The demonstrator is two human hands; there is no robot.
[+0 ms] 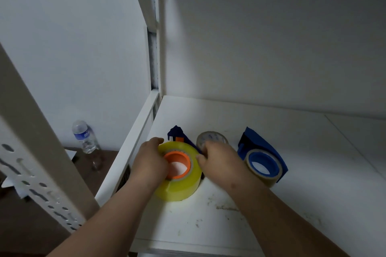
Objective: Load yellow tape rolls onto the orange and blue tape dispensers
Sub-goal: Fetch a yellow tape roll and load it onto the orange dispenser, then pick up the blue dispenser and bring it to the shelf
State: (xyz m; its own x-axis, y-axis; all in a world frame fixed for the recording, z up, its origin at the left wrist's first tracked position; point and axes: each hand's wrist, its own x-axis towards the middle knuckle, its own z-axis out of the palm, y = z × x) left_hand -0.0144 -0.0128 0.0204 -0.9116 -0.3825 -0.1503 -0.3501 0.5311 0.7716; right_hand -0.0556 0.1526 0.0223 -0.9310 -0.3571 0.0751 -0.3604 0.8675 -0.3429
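Two hands, left hand (149,160) and right hand (217,162), gripped the yellow tape roll (179,185) on its orange dispenser (177,157) (stiff, probably light, slick-sided; best held by the rim).

- Yellow tape roll (179,185): lying flat on the white shelf (271,204), seated over the orange dispenser's (178,165) hub (dark blue body behind).
- Blue dispenser (261,152): further right, already carrying a paler tan roll (269,179).
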